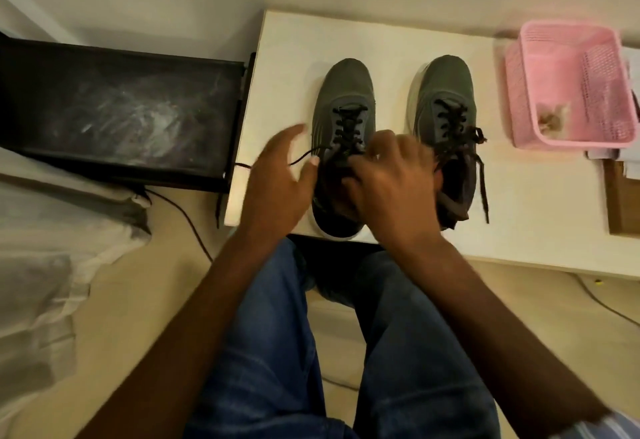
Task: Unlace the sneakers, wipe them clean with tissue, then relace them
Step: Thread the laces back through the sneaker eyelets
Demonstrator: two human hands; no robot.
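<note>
Two grey sneakers are set side by side on a white table. Unlacing appears under way: the left shoe's lace is worked by the right hand, apparently pinched; the left hand is spread, released. Eyelet-by-eyelet loosening is needed next.

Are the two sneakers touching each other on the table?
Apart. The head view shows a strip of bare white table between the left sneaker and the right sneaker along their toe halves; the right hand covers the heel ends.

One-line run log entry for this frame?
phase: lacing left sneaker | left hand: open beside lace | right hand: curled at laces | right sneaker: laced
</note>
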